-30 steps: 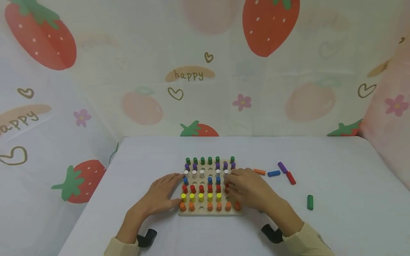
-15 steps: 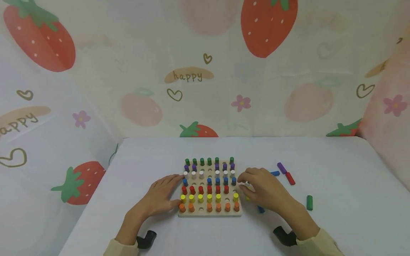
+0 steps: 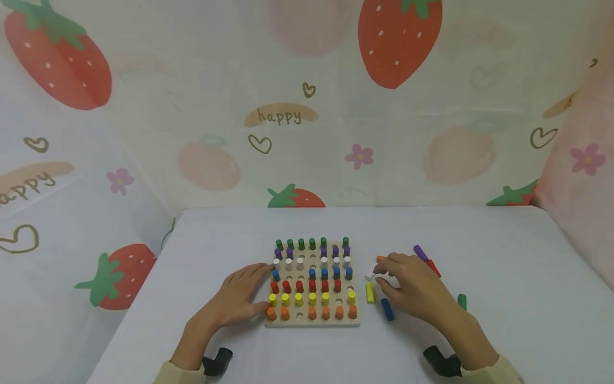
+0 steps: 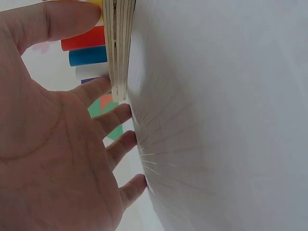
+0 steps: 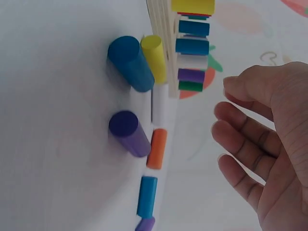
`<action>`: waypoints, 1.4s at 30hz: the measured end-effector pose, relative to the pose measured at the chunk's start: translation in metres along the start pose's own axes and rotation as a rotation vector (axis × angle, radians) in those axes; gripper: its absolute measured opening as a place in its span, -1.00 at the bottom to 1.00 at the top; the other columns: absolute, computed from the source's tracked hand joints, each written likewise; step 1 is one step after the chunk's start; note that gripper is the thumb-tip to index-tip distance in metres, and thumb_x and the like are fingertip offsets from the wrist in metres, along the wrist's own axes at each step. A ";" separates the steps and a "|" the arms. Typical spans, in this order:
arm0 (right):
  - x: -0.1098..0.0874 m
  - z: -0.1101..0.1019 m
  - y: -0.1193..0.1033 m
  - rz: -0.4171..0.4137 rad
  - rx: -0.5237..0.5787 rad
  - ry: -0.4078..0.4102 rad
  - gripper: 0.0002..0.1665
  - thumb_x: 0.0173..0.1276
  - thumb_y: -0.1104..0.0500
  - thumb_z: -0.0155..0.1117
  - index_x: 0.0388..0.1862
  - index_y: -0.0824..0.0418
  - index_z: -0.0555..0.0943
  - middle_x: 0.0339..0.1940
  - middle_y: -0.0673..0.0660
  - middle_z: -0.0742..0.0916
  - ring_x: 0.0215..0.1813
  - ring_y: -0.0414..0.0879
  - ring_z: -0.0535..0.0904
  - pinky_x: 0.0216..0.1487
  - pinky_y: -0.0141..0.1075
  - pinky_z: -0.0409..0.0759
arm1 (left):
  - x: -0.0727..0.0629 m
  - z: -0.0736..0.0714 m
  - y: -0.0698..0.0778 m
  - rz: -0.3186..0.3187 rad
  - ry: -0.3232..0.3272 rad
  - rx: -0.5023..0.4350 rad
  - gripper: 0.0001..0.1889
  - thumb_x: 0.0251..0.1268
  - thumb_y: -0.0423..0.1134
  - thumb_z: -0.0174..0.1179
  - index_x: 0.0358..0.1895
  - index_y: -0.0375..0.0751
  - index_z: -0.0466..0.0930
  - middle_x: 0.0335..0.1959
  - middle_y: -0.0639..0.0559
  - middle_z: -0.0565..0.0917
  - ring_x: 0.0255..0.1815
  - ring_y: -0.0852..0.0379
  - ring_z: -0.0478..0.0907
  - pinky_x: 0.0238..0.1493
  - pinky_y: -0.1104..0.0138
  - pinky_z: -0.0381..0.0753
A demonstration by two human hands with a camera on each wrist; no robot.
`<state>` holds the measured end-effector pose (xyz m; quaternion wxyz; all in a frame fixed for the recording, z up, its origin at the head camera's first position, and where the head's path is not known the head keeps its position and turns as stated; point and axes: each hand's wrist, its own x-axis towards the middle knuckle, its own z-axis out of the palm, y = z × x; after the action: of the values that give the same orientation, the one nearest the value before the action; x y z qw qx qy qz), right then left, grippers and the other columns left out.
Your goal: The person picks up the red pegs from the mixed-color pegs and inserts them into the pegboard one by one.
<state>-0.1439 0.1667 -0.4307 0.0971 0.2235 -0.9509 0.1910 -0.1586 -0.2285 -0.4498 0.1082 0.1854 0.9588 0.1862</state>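
Note:
A wooden pegboard (image 3: 313,322) stands mid-table, with rows of upright pegs in green, purple, white, blue, red, yellow and orange. Some holes have no peg. My left hand (image 3: 237,293) touches the board's left side, thumb near the front, fingers spread; the left wrist view shows the fingertips at the layered edge (image 4: 118,53). To the right of the board, my right hand (image 3: 414,285) hovers over loose pegs with fingers loosely bent and nothing between them. Closest to its fingertips lies a white peg (image 3: 370,276), beside a yellow peg (image 3: 370,293).
A dark blue peg (image 3: 387,309) lies below the right hand, and an orange peg (image 3: 380,258) shows past its fingers. Farther right are a purple peg (image 3: 420,253), a red peg (image 3: 434,268) and a green peg (image 3: 462,302). Strawberry-print cloth (image 3: 283,154) walls the table's back.
My right hand has moved from the board's right side rightward to above the loose pegs. A blue peg shows upright at the right end of the blue row. The left hand stays put.

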 end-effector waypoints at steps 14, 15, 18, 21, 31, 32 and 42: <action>-0.009 -0.008 0.030 0.109 -0.033 0.072 -0.78 0.28 0.19 0.55 -0.08 0.11 0.80 -0.18 0.03 0.84 -0.18 -0.07 0.74 -0.07 -0.03 0.71 | 0.005 -0.001 0.002 -0.014 -0.013 0.011 -0.15 0.25 0.01 0.19 0.64 -0.11 0.26 0.66 -0.20 0.31 0.69 -0.34 0.19 0.64 -0.41 0.11; -0.009 -0.008 0.032 0.120 -0.039 0.071 -0.78 0.28 0.19 0.55 -0.08 0.11 0.79 -0.18 0.04 0.84 -0.18 -0.06 0.73 -0.07 -0.03 0.71 | 0.006 -0.001 0.002 -0.015 -0.013 0.012 -0.16 0.26 0.01 0.19 0.64 -0.11 0.26 0.66 -0.21 0.31 0.69 -0.34 0.19 0.64 -0.41 0.11; -0.010 -0.007 0.038 0.142 -0.038 0.064 -0.78 0.28 0.20 0.54 -0.09 0.12 0.79 -0.19 0.05 0.84 -0.18 -0.05 0.72 -0.06 0.01 0.70 | 0.005 0.000 0.001 -0.017 -0.015 0.010 -0.16 0.26 0.00 0.20 0.64 -0.11 0.26 0.66 -0.21 0.32 0.69 -0.35 0.19 0.64 -0.41 0.11; -0.011 -0.007 0.043 0.159 -0.044 0.053 -0.78 0.28 0.20 0.53 -0.09 0.12 0.79 -0.17 0.06 0.84 -0.17 -0.05 0.72 -0.05 0.03 0.69 | 0.004 0.001 0.001 -0.016 -0.014 0.007 -0.16 0.26 0.00 0.20 0.64 -0.12 0.27 0.65 -0.21 0.32 0.68 -0.35 0.20 0.63 -0.42 0.11; -0.015 -0.007 0.058 0.264 -0.066 0.047 -0.77 0.29 0.20 0.47 -0.08 0.24 0.77 -0.36 0.09 0.72 -0.36 -0.08 0.50 -0.31 -0.21 0.45 | 0.001 0.000 0.001 -0.020 -0.009 0.011 -0.15 0.24 0.01 0.19 0.64 -0.12 0.27 0.65 -0.22 0.33 0.68 -0.36 0.20 0.61 -0.44 0.12; -0.015 -0.008 0.060 0.280 -0.066 0.043 -0.75 0.30 0.20 0.47 -0.07 0.26 0.77 -0.38 0.10 0.71 -0.37 -0.07 0.47 -0.32 -0.23 0.42 | 0.001 0.000 0.001 -0.019 -0.009 0.011 -0.16 0.24 0.01 0.18 0.64 -0.12 0.27 0.65 -0.22 0.33 0.68 -0.36 0.20 0.61 -0.45 0.12; -0.021 -0.011 0.073 0.372 -0.080 -0.007 -0.70 0.32 0.17 0.47 -0.08 0.35 0.73 -0.34 0.21 0.75 -0.37 -0.02 0.57 -0.32 -0.07 0.66 | 0.003 0.003 -0.001 -0.011 -0.002 0.014 -0.16 0.24 0.01 0.18 0.63 -0.12 0.28 0.64 -0.20 0.34 0.68 -0.35 0.21 0.61 -0.43 0.13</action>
<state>-0.1583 0.2392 -0.4496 0.0658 0.0406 -0.9829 0.1670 -0.1609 -0.2273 -0.4529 0.1091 0.1809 0.9610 0.1786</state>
